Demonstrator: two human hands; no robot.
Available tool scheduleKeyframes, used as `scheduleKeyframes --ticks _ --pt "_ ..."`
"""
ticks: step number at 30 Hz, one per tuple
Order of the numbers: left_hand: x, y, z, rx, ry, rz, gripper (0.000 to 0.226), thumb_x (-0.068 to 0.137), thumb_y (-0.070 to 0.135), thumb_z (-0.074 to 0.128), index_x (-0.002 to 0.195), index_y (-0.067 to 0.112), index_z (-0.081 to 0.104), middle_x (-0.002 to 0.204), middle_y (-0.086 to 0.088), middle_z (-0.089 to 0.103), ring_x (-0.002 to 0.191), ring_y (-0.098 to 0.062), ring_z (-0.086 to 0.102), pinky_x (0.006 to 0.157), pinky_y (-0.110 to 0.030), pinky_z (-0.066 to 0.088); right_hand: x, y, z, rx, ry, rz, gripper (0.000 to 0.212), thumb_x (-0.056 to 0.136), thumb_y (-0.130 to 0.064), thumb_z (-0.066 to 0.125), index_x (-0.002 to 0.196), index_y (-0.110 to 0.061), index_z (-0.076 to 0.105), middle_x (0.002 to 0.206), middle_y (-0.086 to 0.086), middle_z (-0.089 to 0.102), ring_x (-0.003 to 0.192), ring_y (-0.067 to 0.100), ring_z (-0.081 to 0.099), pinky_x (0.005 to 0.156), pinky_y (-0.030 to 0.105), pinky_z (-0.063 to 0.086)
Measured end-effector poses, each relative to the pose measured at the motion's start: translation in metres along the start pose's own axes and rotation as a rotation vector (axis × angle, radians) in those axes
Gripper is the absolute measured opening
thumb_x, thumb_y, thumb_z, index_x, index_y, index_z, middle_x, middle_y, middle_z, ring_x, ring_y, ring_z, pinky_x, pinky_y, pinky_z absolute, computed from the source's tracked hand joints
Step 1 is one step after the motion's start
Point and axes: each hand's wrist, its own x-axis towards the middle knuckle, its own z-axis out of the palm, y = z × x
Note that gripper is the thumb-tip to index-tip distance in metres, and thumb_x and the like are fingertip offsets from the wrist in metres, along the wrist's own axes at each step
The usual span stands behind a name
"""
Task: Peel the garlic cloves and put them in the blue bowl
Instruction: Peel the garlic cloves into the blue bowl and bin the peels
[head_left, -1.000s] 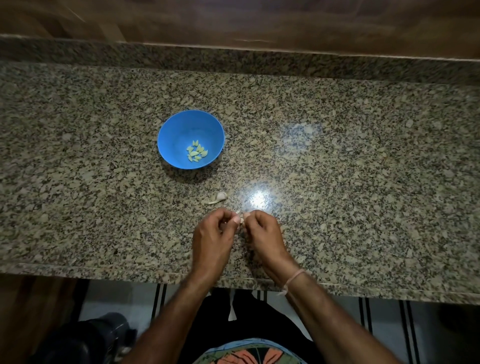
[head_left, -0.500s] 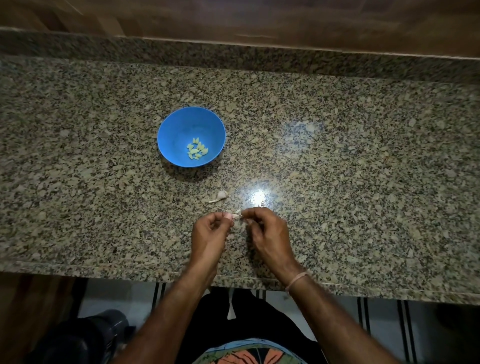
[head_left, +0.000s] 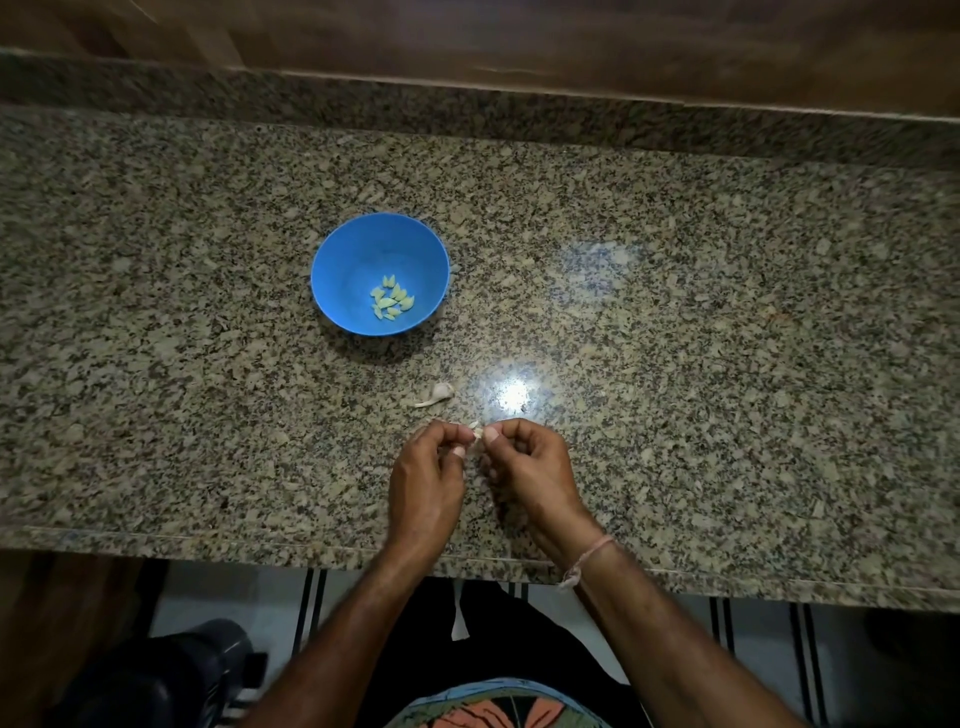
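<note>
Garlic clove: pinched between curled fingertips of left hand and right hand, above the counter, short of the blue bowl. Hands parted briefly, then rejoined; peeling likely unfinished, bowl contents unchanged.

granite counter | wood panel behind | dark object below counter edge

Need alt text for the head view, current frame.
The left hand and right hand pinch a garlic clove between their fingertips above a granite counter. Farther back lie a garlic piece and a blue bowl holding peeled cloves.
</note>
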Motion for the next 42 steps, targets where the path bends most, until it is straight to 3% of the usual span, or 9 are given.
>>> scheduleKeyframes --ticks 4,10,13,17,19,28,33,38,42 --pt "0.002 0.000 0.000 -0.161 -0.010 -0.030 0.010 0.100 0.035 0.068 0.107 0.030 0.072 0.102 0.011 0.075 0.097 -0.007 0.072 0.086 -0.037 0.062 0.002 0.003 -0.002 -0.148 0.049 -0.086 0.009 0.097 -0.022 0.073 0.095 -0.013 0.075 0.092 0.007 0.077 0.091 0.027 0.075 0.085 0.044 0.064" --pt "0.005 0.002 0.003 -0.186 -0.008 -0.048 0.004 0.097 0.030 0.073 0.100 0.028 0.074 0.093 0.010 0.077 0.092 -0.011 0.073 0.087 -0.047 0.063 0.001 0.003 -0.002 -0.167 0.066 -0.140 0.007 0.098 -0.018 0.072 0.094 -0.013 0.074 0.090 0.006 0.077 0.089 0.024 0.074 0.083 0.039 0.064" --pt "0.003 0.003 0.004 -0.183 -0.004 -0.059 0.004 0.098 0.025 0.071 0.100 0.028 0.074 0.095 0.010 0.076 0.093 -0.011 0.072 0.087 -0.046 0.062 0.000 0.003 -0.001 -0.112 0.057 -0.084 0.009 0.099 -0.016 0.070 0.096 -0.010 0.075 0.093 0.007 0.077 0.090 0.023 0.074 0.082 0.033 0.062" --pt "0.004 0.001 0.003 -0.116 0.000 -0.034 0.006 0.099 0.023 0.070 0.102 0.027 0.074 0.095 0.012 0.075 0.093 -0.007 0.072 0.086 -0.041 0.063 -0.001 -0.002 -0.004 0.017 -0.016 0.086 0.017 0.102 -0.018 0.066 0.104 -0.002 0.072 0.084 0.011 0.068 0.069 0.018 0.059 0.060 0.027 0.048" --pt "0.003 0.002 0.003 -0.068 0.016 -0.027 0.007 0.099 0.026 0.070 0.104 0.026 0.074 0.095 0.014 0.074 0.090 -0.004 0.070 0.082 -0.038 0.063 -0.001 -0.005 -0.006 0.043 -0.038 0.146 0.019 0.103 -0.020 0.066 0.104 -0.001 0.071 0.082 0.011 0.065 0.066 0.015 0.055 0.058 0.027 0.044" --pt "0.000 0.001 0.004 0.129 0.115 0.024 0.003 0.099 0.032 0.068 0.102 0.032 0.069 0.094 0.014 0.070 0.081 -0.003 0.063 0.068 -0.027 0.052 -0.002 -0.010 -0.010 -0.002 -0.024 0.137 0.016 0.104 -0.020 0.062 0.096 -0.007 0.068 0.082 0.008 0.065 0.071 0.018 0.057 0.064 0.028 0.049" --pt "-0.001 0.000 0.006 0.130 0.082 0.129 0.023 0.099 0.023 0.067 0.117 0.037 0.071 0.118 0.019 0.066 0.103 -0.009 0.062 0.079 -0.034 0.055 -0.003 -0.010 -0.011 -0.017 -0.033 0.130 0.017 0.104 -0.021 0.062 0.094 -0.009 0.067 0.077 0.004 0.064 0.067 0.014 0.056 0.062 0.027 0.048" --pt "0.000 0.000 0.006 -0.006 0.034 0.043 0.005 0.096 0.036 0.072 0.101 0.035 0.074 0.097 0.019 0.073 0.095 -0.002 0.067 0.078 -0.030 0.056 -0.003 -0.006 -0.011 -0.065 -0.044 0.107 0.020 0.105 -0.025 0.062 0.095 -0.008 0.068 0.080 0.006 0.064 0.071 0.018 0.057 0.064 0.031 0.051" --pt "0.001 -0.002 0.008 -0.131 -0.002 -0.078 0.014 0.099 0.039 0.068 0.095 0.027 0.076 0.087 0.010 0.075 0.085 -0.009 0.070 0.075 -0.033 0.058 -0.003 -0.001 -0.012 -0.167 -0.031 -0.125 0.006 0.100 -0.015 0.068 0.101 -0.010 0.071 0.098 0.008 0.074 0.092 0.027 0.072 0.084 0.037 0.063"
